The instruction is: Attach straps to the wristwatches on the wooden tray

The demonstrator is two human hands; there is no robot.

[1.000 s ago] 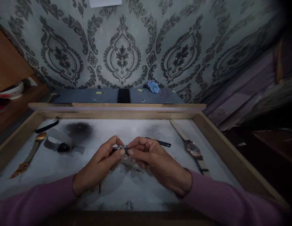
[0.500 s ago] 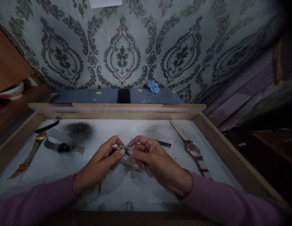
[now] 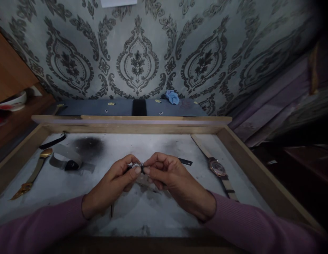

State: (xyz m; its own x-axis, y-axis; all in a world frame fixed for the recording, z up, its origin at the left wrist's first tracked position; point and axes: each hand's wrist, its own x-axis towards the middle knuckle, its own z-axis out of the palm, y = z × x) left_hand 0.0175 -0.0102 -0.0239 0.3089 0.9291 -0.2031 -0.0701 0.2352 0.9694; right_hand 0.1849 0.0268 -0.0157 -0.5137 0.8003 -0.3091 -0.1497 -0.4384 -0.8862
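Over the middle of the white tray floor, my left hand (image 3: 114, 180) is closed on a small silver wristwatch (image 3: 136, 165), thumb and finger pinching its case. My right hand (image 3: 174, 178) pinches the dark part at the watch's right side; the fingertips hide most of it, and it looks like the strap end. Behind the right hand a dark strap end (image 3: 185, 162) with a small hole sticks out; whether it joins the watch is hidden. A thin dark strip (image 3: 112, 210) shows below my left wrist.
Around the tray with a wooden rim (image 3: 153, 129) lie a brown-strapped watch (image 3: 217, 167) at right, and a gold watch (image 3: 34, 173), a grey mesh-band watch (image 3: 65, 160) and a black strap (image 3: 53, 141) at left. A blue crumpled cloth (image 3: 172, 97) sits behind.
Almost nothing differs. Both hands keep the same pinch on the watch, with only a very slight shift of the fingers.
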